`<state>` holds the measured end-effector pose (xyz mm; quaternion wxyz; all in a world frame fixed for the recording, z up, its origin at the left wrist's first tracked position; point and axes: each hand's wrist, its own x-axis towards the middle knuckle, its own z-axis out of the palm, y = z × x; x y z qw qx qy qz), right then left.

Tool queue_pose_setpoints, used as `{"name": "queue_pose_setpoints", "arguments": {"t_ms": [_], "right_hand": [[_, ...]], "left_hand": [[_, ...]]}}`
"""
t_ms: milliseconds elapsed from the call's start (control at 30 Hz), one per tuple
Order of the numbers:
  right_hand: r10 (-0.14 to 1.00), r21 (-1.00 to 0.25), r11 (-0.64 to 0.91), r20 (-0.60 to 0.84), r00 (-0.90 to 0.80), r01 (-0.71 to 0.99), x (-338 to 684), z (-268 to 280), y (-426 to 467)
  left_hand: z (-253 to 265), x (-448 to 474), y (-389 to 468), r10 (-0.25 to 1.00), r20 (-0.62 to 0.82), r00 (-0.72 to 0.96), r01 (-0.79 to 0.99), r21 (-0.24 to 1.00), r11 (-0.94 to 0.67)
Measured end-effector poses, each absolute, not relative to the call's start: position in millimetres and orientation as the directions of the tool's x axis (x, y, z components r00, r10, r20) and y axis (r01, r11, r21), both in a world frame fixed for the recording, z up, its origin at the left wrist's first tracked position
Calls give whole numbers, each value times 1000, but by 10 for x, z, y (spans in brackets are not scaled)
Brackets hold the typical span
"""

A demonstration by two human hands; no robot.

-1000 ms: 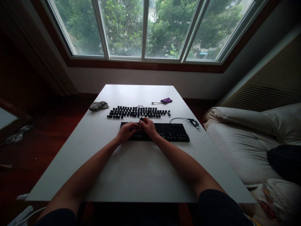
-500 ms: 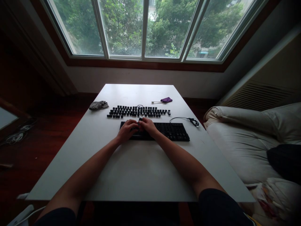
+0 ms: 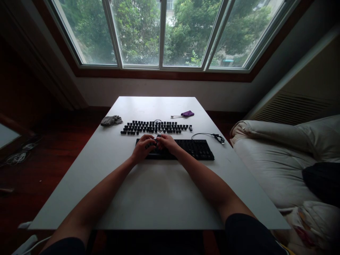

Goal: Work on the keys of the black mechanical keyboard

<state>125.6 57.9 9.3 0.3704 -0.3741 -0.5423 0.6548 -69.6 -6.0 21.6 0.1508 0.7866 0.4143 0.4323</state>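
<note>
A black keyboard (image 3: 198, 148) lies across the white table. Over its left half, my left hand (image 3: 144, 147) has its fingers curled and its fingertips close to those of my right hand. My right hand (image 3: 168, 143) pinches a small black piece that looks like a keycap (image 3: 159, 135). What lies between the left fingertips is too small and dark to make out. Just beyond the hands stand rows of loose black keycaps (image 3: 170, 126). A thin wire loop (image 3: 158, 121) shows among them, partly hidden by the caps.
A crumpled grey cloth or glove (image 3: 111, 120) lies at the table's left edge. Farther back on the right is a purple pouch (image 3: 187, 113) beside a thin brush-like stick (image 3: 176, 116). The keyboard's coiled cable (image 3: 219, 138) rests near the right edge, beside a pale sofa (image 3: 255, 159).
Both hands stay over the keyboard's left half; the right fingers shift slightly around the small black piece. The whole view has moved down a little.
</note>
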Motion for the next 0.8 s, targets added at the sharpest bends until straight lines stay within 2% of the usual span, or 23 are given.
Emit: {"name": "queue_pose_setpoints", "arguments": {"t_ms": [133,267,400,533,667,800], "right_hand": [[884,-991,-121,-82,-460,-55,1250,104,565],[878,-999,-36,-35,-477,6,1232,97,540],[901,-1000,-24,-13,-433,-21,1238,79,536],[914,-999,-35,-24,-405,-21,1238,49,545],[917,-1000,-13,-4,-399,-19,1226,4,552],[917,-1000,5,8,-399,-10,1235,-21,560]], "left_hand": [[204,-666,-61,771,541,336,552,550,-626],[212,-637,-65,766,549,335,575,525,-627],[252,-702,-30,787,574,227,621,538,-571],[270,-902,109,827,558,69,726,540,-425],[219,-1126,354,855,516,46,830,456,-320],[174,-1240,598,863,484,147,895,306,-324]]}}
